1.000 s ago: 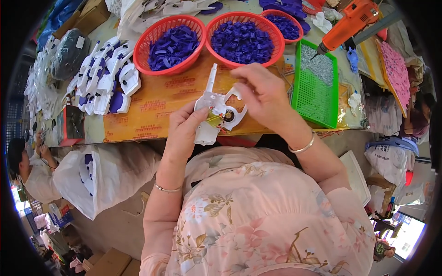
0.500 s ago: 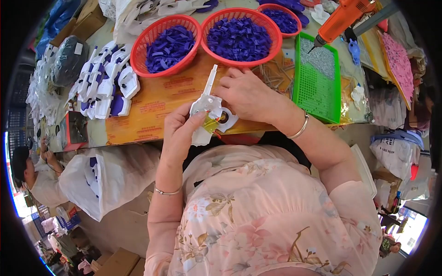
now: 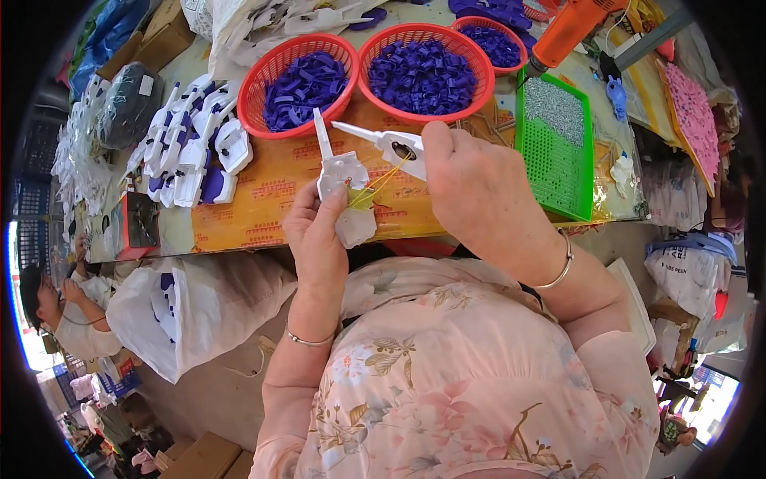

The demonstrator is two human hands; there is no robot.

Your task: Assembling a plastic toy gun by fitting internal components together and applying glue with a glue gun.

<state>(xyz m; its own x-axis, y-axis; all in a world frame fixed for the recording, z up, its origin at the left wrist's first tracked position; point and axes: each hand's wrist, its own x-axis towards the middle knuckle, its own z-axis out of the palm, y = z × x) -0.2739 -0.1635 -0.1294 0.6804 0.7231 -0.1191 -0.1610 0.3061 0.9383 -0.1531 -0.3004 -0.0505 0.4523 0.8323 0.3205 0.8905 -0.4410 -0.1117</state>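
My left hand (image 3: 317,231) grips a white plastic shell half (image 3: 341,169) with a long narrow tip, thumb pressed on its inner side. A small yellow-green circuit board (image 3: 361,199) lies at this shell, partly behind the thumb. Pinched in my right hand (image 3: 483,184) is a second white shell half (image 3: 389,145), tip pointing left, with a dark round part inside. Thin yellow wires (image 3: 386,177) stretch between the two halves. Both pieces are held above the table's near edge, in front of the red baskets.
Red baskets (image 3: 246,114) of purple plastic pieces stand behind my hands. To the right are a green tray (image 3: 589,172) of small silvery screws and an orange electric screwdriver (image 3: 562,44) above it. White-and-purple shells (image 3: 191,160) are piled left. Another person (image 3: 84,307) sits far left.
My right hand has moved right and taken up the second shell half, lifting it away from the first. The wires are now drawn out between them. My left hand shifted slightly left.
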